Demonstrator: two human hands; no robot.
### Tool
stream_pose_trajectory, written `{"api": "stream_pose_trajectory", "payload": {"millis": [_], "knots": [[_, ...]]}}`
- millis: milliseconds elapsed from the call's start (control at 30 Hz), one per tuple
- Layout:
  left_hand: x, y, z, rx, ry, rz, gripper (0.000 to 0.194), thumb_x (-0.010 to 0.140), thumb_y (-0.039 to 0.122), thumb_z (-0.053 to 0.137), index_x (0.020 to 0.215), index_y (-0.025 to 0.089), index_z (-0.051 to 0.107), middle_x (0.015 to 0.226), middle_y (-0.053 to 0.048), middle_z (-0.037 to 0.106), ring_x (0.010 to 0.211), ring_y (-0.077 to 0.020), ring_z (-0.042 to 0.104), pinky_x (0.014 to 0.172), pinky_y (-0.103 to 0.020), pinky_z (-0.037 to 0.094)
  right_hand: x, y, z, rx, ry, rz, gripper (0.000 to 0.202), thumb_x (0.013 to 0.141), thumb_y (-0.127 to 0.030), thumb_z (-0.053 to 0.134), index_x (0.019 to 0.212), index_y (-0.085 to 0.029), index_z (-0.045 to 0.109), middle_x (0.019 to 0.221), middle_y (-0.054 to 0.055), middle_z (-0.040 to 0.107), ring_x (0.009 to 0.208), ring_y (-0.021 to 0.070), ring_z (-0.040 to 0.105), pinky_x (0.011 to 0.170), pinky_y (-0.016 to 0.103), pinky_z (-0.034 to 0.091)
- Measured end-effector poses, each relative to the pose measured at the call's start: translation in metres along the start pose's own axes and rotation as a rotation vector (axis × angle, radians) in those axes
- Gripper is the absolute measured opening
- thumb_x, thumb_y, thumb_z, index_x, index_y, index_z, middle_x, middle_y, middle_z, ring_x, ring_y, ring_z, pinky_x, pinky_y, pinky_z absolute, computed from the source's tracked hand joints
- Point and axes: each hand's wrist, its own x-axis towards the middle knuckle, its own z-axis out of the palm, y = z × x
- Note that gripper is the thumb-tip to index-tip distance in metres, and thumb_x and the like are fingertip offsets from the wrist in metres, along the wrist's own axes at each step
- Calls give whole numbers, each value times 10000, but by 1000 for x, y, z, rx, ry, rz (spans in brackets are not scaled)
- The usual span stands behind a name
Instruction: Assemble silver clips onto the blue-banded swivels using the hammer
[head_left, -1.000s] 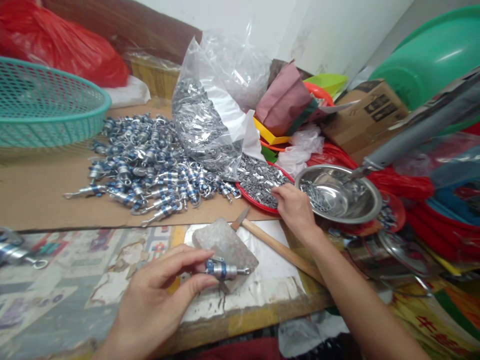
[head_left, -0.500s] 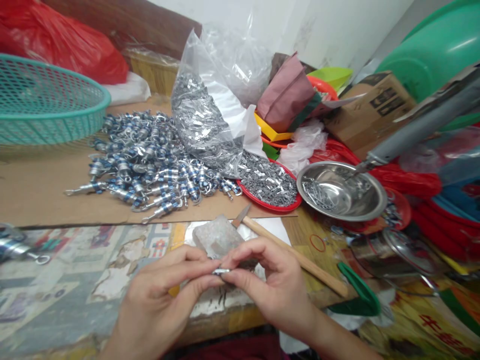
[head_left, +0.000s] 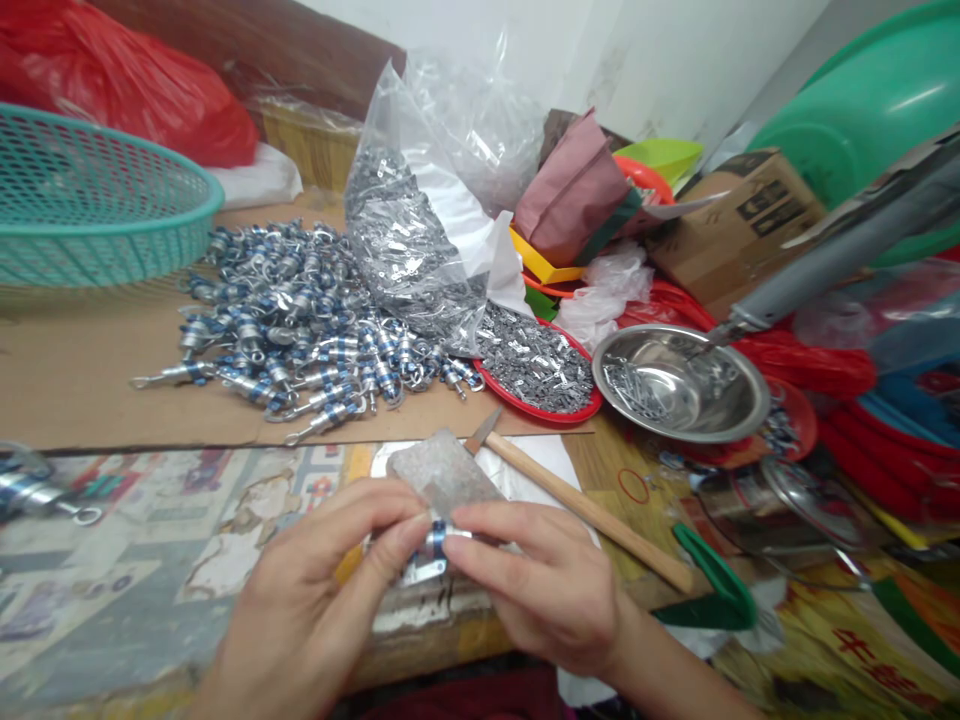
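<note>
1. Left hand [head_left: 307, 585] pinches the fitting [head_left: 437, 538] between thumb and fingers; the right hand [head_left: 551, 580] holds its other end.
2. It sits close to the near edge of the tabletop [head_left: 90, 610], just this side of the stone [head_left: 442, 460].
3. Loose fingertips could let it drop over that edge.
4. Uneven pressure might skew its flat tab [head_left: 424, 572].

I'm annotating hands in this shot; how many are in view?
2: the left hand and the right hand, both holding the blue-banded metal fitting near the stone block.
</note>
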Motion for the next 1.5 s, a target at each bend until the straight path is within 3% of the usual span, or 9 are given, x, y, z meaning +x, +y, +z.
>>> {"api": "stream_pose_trajectory", "payload": {"millis": [100, 233, 533, 667, 800, 933, 1033, 1200, 1500], "knots": [[-1, 2, -1, -226, -100, -262, 83, 661, 367, 717, 714, 321, 761, 714, 26, 762, 746, -227, 694, 653, -230, 544, 0, -6, 6, 98, 53, 122, 181, 807, -86, 598, 931, -158, 707, 889, 101, 724, 756, 144, 691, 662, 211, 575], [-8, 5, 6, -481, 43, -485, 422, 491, 315, 838, 898, 323, 730, 849, 46, 778, 827, -217, 702, 747, -241, 554, 7, -4, 4, 235, 19, 196, 119, 816, -184, 640, 856, -116, 728, 808, 113, 720, 697, 142, 687, 618, 199, 572], [-1, -3, 7, -615, -188, -490, 451, 669, 328, 753, 1055, 270, 526, 797, 12, 747, 772, -189, 716, 729, -250, 534, 25, 132, -19, -425, -211, 657, 158, 821, -97, 585, 833, -185, 716, 885, 74, 712, 890, 203, 660, 858, 352, 499], [4, -13, 3, -664, -351, -476, 385, 739, 296, 711, 1045, 263, 480, 799, 22, 730, 760, -151, 700, 716, -228, 519, 22, 155, -16, -457, -277, 700, 156, 901, -276, 552, 967, -161, 634, 1009, 54, 653, 902, 168, 626, 823, 377, 510], [5, -22, 2, -709, -322, -506, 443, 706, 236, 750, 1037, 269, 458, 810, 45, 718, 756, -129, 695, 677, -196, 516, 20, 163, -29, -465, -179, 752, 143, 867, -263, 592, 900, -136, 649, 916, 48, 675, 861, 180, 642, 813, 389, 509], [7, -23, 3, -746, -273, -549, 496, 653, 193, 794, 1002, 266, 449, 805, 45, 738, 731, -123, 700, 653, -187, 523, 20, 147, -37, -396, -45, 760, 136, 809, -183, 581, 823, -125, 703, 779, 83, 719, 742, 208, 680, 737, 346, 527], [9, -22, 4, -758, -267, -568, 495, 656, 177, 788, 994, 261, 436, 797, 37, 749, 727, -128, 703, 654, -196, 528, 20, 100, -26, -245, -54, 672, 208, 832, -220, 553, 955, -132, 696, 827, 70, 732, 711, 171, 683, 643, 274, 541], [9, -23, 4, -756, -255, -551, 481, 644, 169, 785, 983, 248, 453, 775, 26, 748, 692, -132, 693, 628, -205, 519, 18, 18, -5, -37, -277, 159, 320, 828, -41, 417, 970, -133, 689, 803, 81, 684, 718, 167, 616, 633, 275, 503], [7, -27, 7, -756, -257, -526, 489, 648, 179, 789, 994, 238, 448, 763, 42, 727, 673, -101, 656, 619, -183, 496, 21, 8, -1, -29, -273, 75, 267, 897, -63, 395, 856, -100, 655, 784, 100, 656, 724, 174, 577, 644, 264, 477]]}}
